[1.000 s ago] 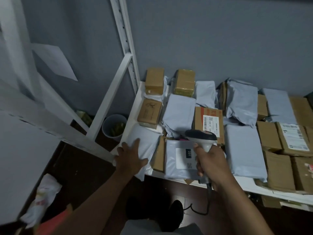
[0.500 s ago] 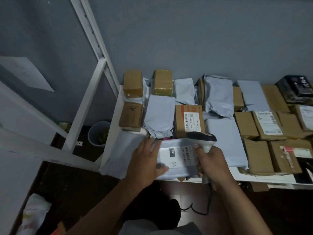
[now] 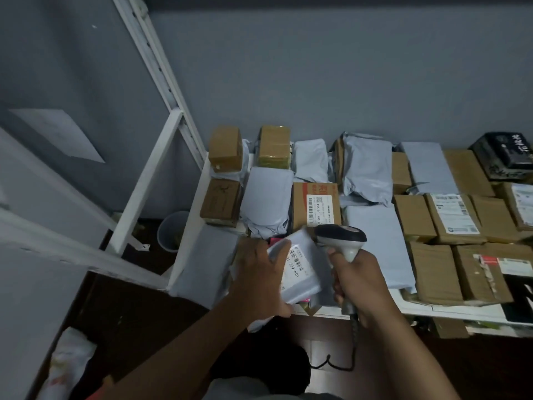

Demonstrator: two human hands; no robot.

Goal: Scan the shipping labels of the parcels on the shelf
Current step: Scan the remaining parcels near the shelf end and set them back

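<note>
Two hands at work over the shelf [image 3: 418, 308]. Left grip [image 3: 259, 280] curled round a grey mailer [image 3: 305, 269], thumb beneath its near edge, fingers over its left side, label [image 3: 297, 262] tipped up. Just right of that grip, right grip [image 3: 362, 280] wrapped round the scanner [image 3: 341, 236] handle, head hovering over the mailer's far corner. Beyond both grips, a labelled carton [image 3: 315, 204]; further right, brown boxes [image 3: 432, 272] and grey bags [image 3: 372, 243] crowding the shelf.

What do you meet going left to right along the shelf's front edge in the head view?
Grey mailer → left hand → held parcel → scanner → right hand → brown box
</note>
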